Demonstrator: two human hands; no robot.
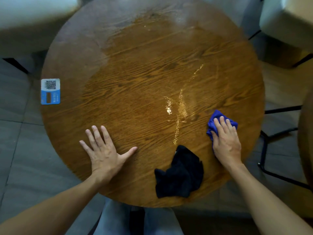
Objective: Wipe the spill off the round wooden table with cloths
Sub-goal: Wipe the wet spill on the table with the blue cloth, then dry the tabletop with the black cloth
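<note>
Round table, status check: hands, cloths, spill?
Right hand pressing blue cloth. Left hand flat, empty. Spill still wet, left of blue cloth. Black cloth idle; nothing blocking.

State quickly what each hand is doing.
Left hand: open, flat on the table, holding nothing.
Right hand: pressing the blue cloth.

Dim indoor light, wide-angle view, soft at the edges.

Light from the far side puts a pale sheen on the far part of the tabletop (pixel 135 78) and bright glints on the wet streak (pixel 177 114). The floor (pixel 18 150) is in shade. The corners bend and blur; the chairs (pixel 286 19) are smeared, while the middle stays fairly sharp.
</note>
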